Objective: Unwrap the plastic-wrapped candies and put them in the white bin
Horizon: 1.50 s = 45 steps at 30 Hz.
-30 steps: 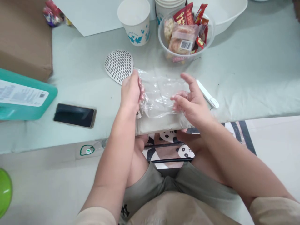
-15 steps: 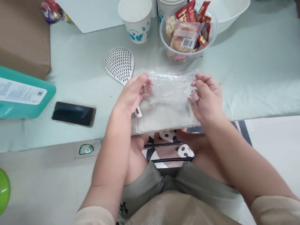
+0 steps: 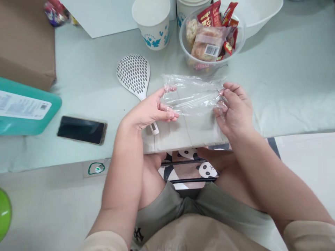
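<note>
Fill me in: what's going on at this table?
A seated person has a piece of thin clear plastic between both hands, above the table. The right hand pinches one end; the left hand, fingers spread, is at the other. A slotted skimmer lies partly under the left hand. A phone and a tub of packaged snacks sit nearby.

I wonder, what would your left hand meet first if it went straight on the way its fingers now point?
Most likely the clear bag: its film already overlaps the fingers of the left hand, though depth is unclear. Beyond it comes the right hand.
</note>
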Tool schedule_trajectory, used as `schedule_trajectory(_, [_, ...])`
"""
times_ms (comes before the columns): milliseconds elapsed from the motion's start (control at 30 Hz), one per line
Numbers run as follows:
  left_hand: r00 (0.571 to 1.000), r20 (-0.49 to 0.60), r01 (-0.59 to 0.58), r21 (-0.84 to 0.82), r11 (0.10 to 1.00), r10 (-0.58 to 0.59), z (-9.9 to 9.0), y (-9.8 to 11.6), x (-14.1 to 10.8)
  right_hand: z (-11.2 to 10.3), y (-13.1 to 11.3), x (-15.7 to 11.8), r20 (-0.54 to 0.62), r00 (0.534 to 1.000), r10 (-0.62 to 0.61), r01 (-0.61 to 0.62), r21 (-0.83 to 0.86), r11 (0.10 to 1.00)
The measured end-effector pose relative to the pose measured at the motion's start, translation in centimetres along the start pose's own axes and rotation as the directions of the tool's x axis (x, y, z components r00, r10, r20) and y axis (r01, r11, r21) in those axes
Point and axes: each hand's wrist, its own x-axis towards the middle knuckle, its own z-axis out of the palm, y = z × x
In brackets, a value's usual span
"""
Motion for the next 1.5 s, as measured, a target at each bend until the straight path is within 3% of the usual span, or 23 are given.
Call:
schedule_trajectory(133, [0.991,0.034,0.129,0.065,0.990,-0.131,-0.1,0.6,-0.6,-0.2,0.1,0.2,-0.019,1.000,-0.024,0.025,0.017,1.000])
schedule_trajectory(233, [0.986,0.060,0.151,0.094,0.984,-0.157,-0.4,0.7,-1.0,-0.3,-0.1,0.1,-0.017,1.000,-0.019,0.019,-0.013,1.000])
schedule_trajectory(333, [0.981,0.145,0.118,0.100,0.988,-0.132,-0.8,0.6,-1.3,-0.3,-0.7,-0.1,-0.018,1.000,0.001,-0.002,-0.011,1.000])
schedule_trajectory(400, [0.986,0.159,0.048,0.040,0.998,-0.053,-0.9,0.6,-1.3,-0.3,-1.2,-0.3,0.005,1.000,0.020,-0.020,-0.015,1.000])
schedule_trajectory(467, [0.996,0.079,-0.023,-0.075,0.997,0.029,-0.7,0.6,-0.9,-0.2,-1.5,-0.4,0.033,0.999,0.034,-0.033,-0.019,0.999])
schedule_trajectory(633, [0.978,-0.207,-0.073,-0.178,0.981,0.035,0.8,0.6,0.8,0.3,-1.6,-0.8,0.069,0.998,-0.002,0.001,0.009,1.000])
schedule_trajectory(700, [0.948,-0.297,-0.167,-0.143,0.976,0.118,1.1,0.5,1.3,0.4,-1.5,-1.0,0.126,0.992,0.006,-0.002,-0.031,1.000])
schedule_trajectory(833, [0.849,-0.450,-0.318,-0.012,0.948,0.279,0.9,0.2,1.7,0.1,-1.4,-1.4,0.175,0.984,0.032,-0.001,-0.171,0.985])
schedule_trajectory(933, [0.819,-0.465,-0.345,0.067,0.936,0.335,0.5,0.2,1.7,-0.4,-0.9,-1.2,0.159,0.987,0.028,0.009,-0.226,0.974])
schedule_trajectory(1133, [0.817,-0.466,-0.266,0.217,0.939,0.339,0.2,-0.2,1.7,-1.2,0.0,-0.5,0.140,0.990,-0.017,0.058,-0.294,0.954])
schedule_trajectory(1367, [0.806,-0.501,-0.285,0.137,0.949,0.315,0.8,0.2,1.5,-0.7,-0.3,-0.6,0.097,0.992,0.074,-0.041,-0.308,0.950])
schedule_trajectory(1500, [0.807,-0.460,-0.317,0.193,0.928,0.371,0.4,0.0,1.9,-0.8,-0.6,-0.5,0.115,0.990,0.081,-0.042,-0.310,0.950])
